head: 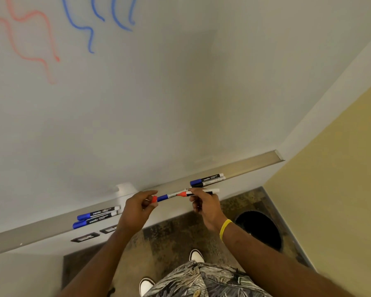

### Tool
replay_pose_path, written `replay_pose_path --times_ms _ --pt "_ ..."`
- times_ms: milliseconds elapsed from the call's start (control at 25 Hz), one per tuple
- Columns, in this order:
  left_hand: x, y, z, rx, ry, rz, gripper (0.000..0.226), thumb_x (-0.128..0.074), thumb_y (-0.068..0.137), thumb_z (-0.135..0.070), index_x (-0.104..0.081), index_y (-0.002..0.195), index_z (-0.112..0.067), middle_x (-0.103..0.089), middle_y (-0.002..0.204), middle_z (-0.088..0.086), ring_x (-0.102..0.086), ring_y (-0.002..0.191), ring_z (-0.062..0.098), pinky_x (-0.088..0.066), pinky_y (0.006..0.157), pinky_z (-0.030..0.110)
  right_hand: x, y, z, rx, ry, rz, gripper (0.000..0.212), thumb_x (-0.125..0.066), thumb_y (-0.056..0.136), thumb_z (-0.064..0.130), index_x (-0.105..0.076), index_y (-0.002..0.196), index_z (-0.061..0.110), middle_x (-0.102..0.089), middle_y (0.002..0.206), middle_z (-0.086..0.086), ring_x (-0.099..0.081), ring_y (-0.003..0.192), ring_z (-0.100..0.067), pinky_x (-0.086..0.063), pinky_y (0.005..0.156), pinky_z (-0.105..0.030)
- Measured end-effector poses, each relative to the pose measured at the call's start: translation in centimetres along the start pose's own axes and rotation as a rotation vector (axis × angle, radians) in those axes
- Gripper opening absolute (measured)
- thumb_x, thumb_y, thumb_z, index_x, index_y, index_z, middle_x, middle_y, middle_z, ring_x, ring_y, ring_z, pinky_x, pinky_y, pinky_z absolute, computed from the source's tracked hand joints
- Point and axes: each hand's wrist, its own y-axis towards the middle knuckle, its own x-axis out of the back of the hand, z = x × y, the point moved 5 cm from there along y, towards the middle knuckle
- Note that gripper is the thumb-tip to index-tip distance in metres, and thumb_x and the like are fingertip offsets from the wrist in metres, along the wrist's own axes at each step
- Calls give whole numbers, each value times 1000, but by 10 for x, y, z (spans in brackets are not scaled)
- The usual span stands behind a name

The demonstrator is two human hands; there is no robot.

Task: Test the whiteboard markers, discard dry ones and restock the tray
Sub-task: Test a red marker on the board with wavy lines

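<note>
Red scribble (33, 37) and blue strokes (118, 17) on whiteboard (159, 93) ran off top and left edges. Tray (30, 233) cut by left edge. Left hand (137, 209) covered most of red cap (154, 199). Right hand (204, 205) hid barrel middle of red marker (181, 194) and far end of blue-capped marker (163, 197) behind it. Fine print on tray markers (96, 213) too small to read. Left forearm covered part of wall plate (109, 229). Bin (259, 230) interior too dark to tell contents. Forearms, shirt (201, 281) and shoe (146, 285) cut by bottom edge.
</note>
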Motion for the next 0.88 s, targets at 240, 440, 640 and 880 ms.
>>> replay_pose_path --times_ms 240,440,640,880 --pt "7 -13 -12 392 -797 -272 19 -67 89 -7 -68 108 -7 -74 93 13 -74 84 25 -61 71 27 -30 -3 3 53 -3 89 23 -66 92 16 -72 102 -3 -65 67 -7 -55 56 -13 -46 52 -23" --pt "-3 -21 -35 484 -1080 -299 17 -63 91 -10 -67 107 -5 -75 94 13 -74 87 23 -61 73 27 -40 -6 8 97 -29 116 18 -66 92 16 -74 96 0 -67 66 -7 -55 54 -12 -47 52 -22" --pt "-3 -22 -43 440 -1040 -289 17 -65 90 -7 -66 106 -5 -76 92 12 -74 86 22 -61 73 26 -39 -7 8 105 0 99 18 -65 92 15 -73 96 -1 -67 66 -7 -55 54 -12 -46 53 -23" --pt "-10 -24 -46 429 -1023 -193 23 -65 88 -3 -65 110 -1 -75 98 15 -74 90 24 -61 73 26 -40 -7 4 111 -24 140 27 -65 93 18 -70 106 -5 -67 70 -9 -56 59 -14 -47 56 -24"
